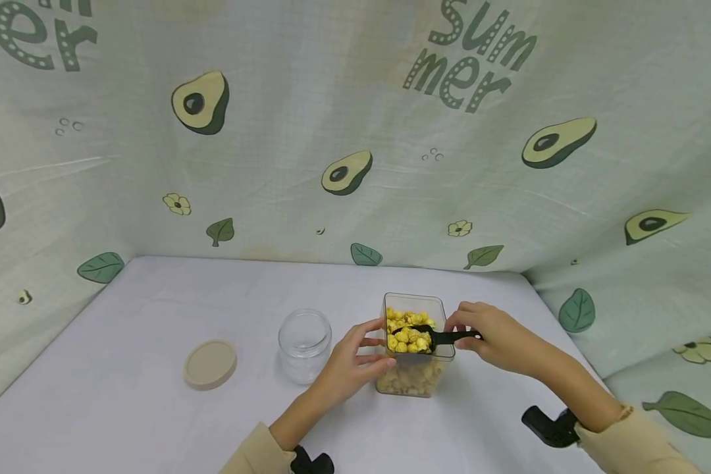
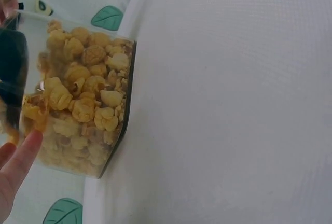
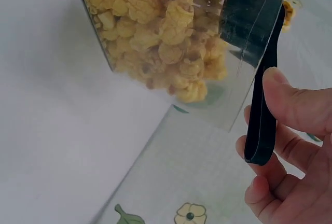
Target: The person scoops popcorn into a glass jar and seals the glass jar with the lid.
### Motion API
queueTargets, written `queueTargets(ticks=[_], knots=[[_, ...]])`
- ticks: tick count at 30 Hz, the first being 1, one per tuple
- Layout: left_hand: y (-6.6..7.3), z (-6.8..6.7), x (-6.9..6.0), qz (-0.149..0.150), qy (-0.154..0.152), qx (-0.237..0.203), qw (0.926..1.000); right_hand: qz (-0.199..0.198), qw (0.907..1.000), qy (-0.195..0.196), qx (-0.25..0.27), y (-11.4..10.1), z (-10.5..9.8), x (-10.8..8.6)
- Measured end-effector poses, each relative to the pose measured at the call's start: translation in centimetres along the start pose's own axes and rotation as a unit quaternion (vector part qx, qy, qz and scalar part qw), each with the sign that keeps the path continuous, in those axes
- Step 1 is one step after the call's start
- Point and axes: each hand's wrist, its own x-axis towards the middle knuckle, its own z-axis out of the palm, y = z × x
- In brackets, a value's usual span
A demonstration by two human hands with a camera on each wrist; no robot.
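Observation:
A clear square plastic container (image 1: 411, 382) full of yellow caramel popcorn (image 2: 83, 89) stands on the table. My right hand (image 1: 490, 334) pinches the handle of a black scoop (image 1: 444, 338) between thumb and fingers. The scoop's bowl lies level at the container's mouth, heaped with popcorn. My left hand (image 1: 355, 359) holds the container's left side, thumb at the front corner and fingers along the wall. In the right wrist view, the handle of the black scoop (image 3: 262, 125) sticks out past the rim, and its bowl shows dark through the clear wall.
Left of my left hand stands a clear round jar (image 1: 304, 345) without a lid. Farther left, a round beige lid (image 1: 210, 364) lies flat on the white table (image 1: 154, 316). A printed cloth (image 1: 272, 164) with avocados hangs behind and along the sides.

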Motion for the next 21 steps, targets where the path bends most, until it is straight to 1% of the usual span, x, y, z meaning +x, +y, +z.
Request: queueTargets(ticks=[5, 10, 14, 18, 21], knots=[[-0.1, 0.0, 0.0, -0.005, 0.0, -0.001, 1.0, 0.004, 0.9999, 0.01, 0.003, 0.0, 0.5, 0.1], [0.0, -0.1, 0.0, -0.005, -0.001, 0.001, 1.0, 0.027, 0.9989, 0.023, 0.032, 0.3, 0.7, -0.6], [0.0, -0.1, 0.0, -0.001, -0.001, 0.002, 1.0, 0.037, 0.997, 0.031, 0.06, 0.5, 0.8, -1.1], [-0.1, -0.1, 0.0, -0.002, -0.001, 0.0, 1.0, 0.047, 0.9954, 0.026, 0.079, 0.7, 0.8, -1.3], [-0.1, 0.0, 0.0, -0.004, 0.0, 0.0, 1.0, 0.054, 0.9958, 0.014, 0.072, 0.6, 0.6, -1.3]])
